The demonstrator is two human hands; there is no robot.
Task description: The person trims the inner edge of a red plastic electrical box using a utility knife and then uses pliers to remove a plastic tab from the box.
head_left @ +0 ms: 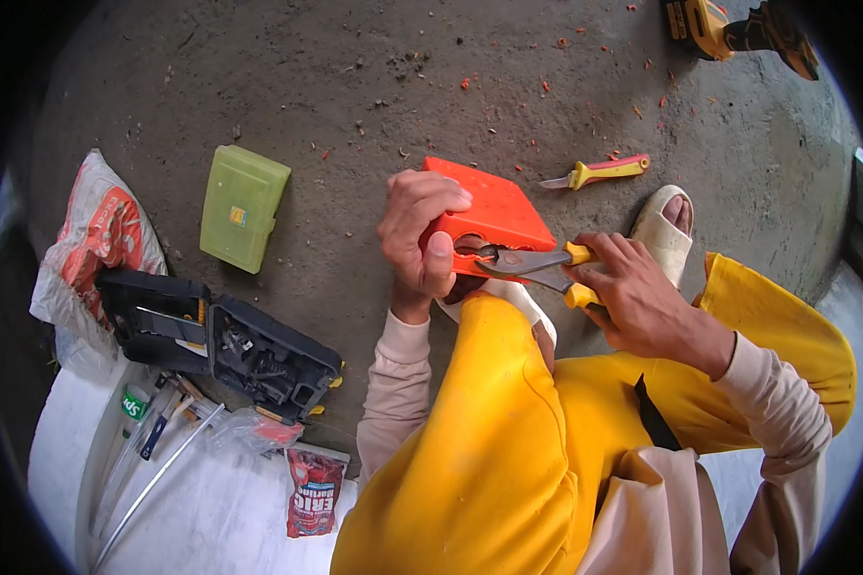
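Note:
My left hand [420, 228] grips an orange plastic box [497, 203], the kind used for electrical outlets, holding it tilted above my knee. Its thumb presses near a hole in the side facing me. In my right hand [638, 295] are pliers [537, 262] with yellow-and-dark handles, fingers wrapped round the grips. The jaws reach to the edge of that hole; exactly what they bite on is too small to tell. On the concrete floor beyond the box lies a knife [612, 171] with a red-and-yellow handle, its blade pointing left.
A drill [705, 27] lies at the far right, with orange scraps scattered nearby. To the left are a green plastic case [244, 209], an open black tool case [268, 350] and a white-and-orange sack [105, 225]. A red packet [316, 489] rests on a white ledge [230, 508].

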